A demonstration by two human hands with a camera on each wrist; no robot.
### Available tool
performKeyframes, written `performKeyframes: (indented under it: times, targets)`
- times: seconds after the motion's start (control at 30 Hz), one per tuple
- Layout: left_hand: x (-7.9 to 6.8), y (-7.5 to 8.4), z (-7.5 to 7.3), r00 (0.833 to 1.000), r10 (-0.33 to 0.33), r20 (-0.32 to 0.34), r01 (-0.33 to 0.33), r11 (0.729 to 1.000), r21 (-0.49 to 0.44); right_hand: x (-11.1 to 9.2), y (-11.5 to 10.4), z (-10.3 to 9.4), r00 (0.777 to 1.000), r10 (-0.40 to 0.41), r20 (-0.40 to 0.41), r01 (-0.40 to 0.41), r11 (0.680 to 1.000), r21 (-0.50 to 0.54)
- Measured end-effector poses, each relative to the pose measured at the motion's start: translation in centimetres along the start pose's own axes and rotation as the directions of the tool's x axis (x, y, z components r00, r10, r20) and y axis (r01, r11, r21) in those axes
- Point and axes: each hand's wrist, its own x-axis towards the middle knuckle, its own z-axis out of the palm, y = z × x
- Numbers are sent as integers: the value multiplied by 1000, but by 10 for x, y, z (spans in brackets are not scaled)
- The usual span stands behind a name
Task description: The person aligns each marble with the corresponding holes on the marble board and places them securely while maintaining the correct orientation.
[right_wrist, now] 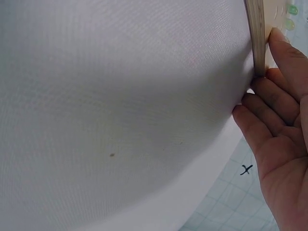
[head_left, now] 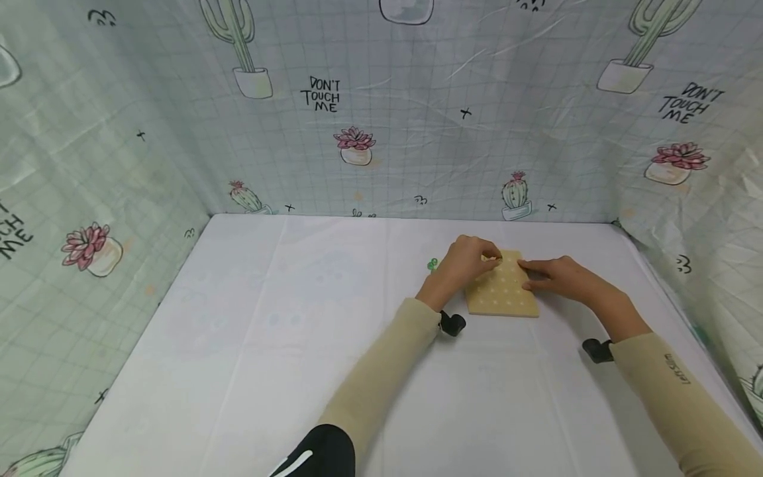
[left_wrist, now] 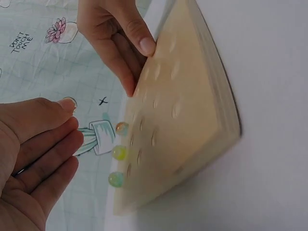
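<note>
A square, pale wooden board with rows of round dimples lies on the table. Over its far left part, my left hand pinches a small glass marble between thumb and index finger; in the left wrist view only a sliver of this marble shows past the thumb tip. Three marbles sit in a row of dimples along one edge: an orange-tinted marble, a yellow-green marble and a green marble. At the right edge my right hand grips the board, thumb on top and fingers against its side.
Small green round things lie on the white table just left of my left hand. A cactus-print cloth stands behind the table and along both sides.
</note>
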Motion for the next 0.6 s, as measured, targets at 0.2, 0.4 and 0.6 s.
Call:
performKeyframes:
  times: [0.2, 0.4, 0.6]
  targets:
    - [9, 2, 10, 1000, 1, 16, 0, 1000, -29, 0, 0, 0, 999, -32, -19, 32, 999, -5]
    - [13, 0, 20, 999, -41, 20, 42, 998, -43, -1, 0, -1, 998, -52, -29, 52, 998, -20]
    - [18, -2, 23, 999, -21, -28, 19, 998, -54, 3, 0, -2, 997, -69, -39, 68, 997, -40]
